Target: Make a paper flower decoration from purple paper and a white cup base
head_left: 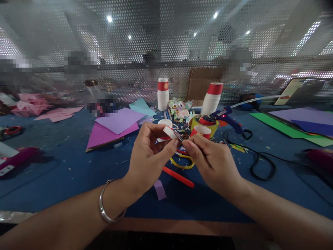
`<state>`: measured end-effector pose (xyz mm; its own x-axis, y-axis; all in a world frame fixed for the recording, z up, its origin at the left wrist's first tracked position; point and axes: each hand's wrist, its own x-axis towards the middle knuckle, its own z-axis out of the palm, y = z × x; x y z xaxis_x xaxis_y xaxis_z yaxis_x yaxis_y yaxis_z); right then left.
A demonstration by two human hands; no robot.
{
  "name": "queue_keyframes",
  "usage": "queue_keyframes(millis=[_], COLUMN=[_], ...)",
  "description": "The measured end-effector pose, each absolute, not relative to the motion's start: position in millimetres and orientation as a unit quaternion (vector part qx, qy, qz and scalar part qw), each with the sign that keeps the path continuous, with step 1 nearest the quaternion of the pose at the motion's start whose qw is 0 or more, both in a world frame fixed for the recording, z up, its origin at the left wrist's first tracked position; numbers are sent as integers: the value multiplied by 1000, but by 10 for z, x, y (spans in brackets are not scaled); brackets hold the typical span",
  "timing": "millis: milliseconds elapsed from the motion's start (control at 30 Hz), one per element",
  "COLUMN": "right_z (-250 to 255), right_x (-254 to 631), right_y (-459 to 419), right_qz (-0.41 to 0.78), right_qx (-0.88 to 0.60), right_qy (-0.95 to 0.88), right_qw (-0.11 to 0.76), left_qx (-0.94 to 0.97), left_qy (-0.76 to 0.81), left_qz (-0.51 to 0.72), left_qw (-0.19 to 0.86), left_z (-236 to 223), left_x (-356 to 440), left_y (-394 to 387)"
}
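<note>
My left hand [148, 156] is closed, pinching a small white paper strip [169, 132] between thumb and fingers. Fingertips of my right hand [213, 159] press together at the strip's right end. A thin, dark, shiny bit shows between the two hands, too small to name. Just behind them stand a white paper cup [165, 123] and a red-and-white paper cup [201, 131]. Below the hands, on the blue table, lie a yellow loop [185, 166] like a scissors handle, a red-orange marker [179, 177] and a purple paper scrap [160, 189].
Stacked paper cups [163, 97] and a leaning stack [212, 99] stand behind a heap of paper scraps [182, 109]. A blue glue gun [229, 119] rests on a yellow tape roll [212, 128], its black cord [262, 166] trailing right. Coloured sheets [117, 121] lie left; green sheets [275, 125] lie right.
</note>
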<state>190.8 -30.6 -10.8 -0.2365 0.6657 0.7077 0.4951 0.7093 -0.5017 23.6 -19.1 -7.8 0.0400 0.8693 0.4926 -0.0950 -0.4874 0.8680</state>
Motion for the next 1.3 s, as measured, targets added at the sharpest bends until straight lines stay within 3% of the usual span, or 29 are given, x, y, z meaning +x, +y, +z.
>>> queue_keyframes(millis=[1300], right_z=[-125], right_x=[1902], right_y=[-305], right_qz=[75], right_qx=[-363], right_qy=[-789], right_qw=[490], left_qx=[643], left_qy=[294], left_qz=[610], left_qw=[359], left_z=[-107], left_x=[213], left_y=[-202])
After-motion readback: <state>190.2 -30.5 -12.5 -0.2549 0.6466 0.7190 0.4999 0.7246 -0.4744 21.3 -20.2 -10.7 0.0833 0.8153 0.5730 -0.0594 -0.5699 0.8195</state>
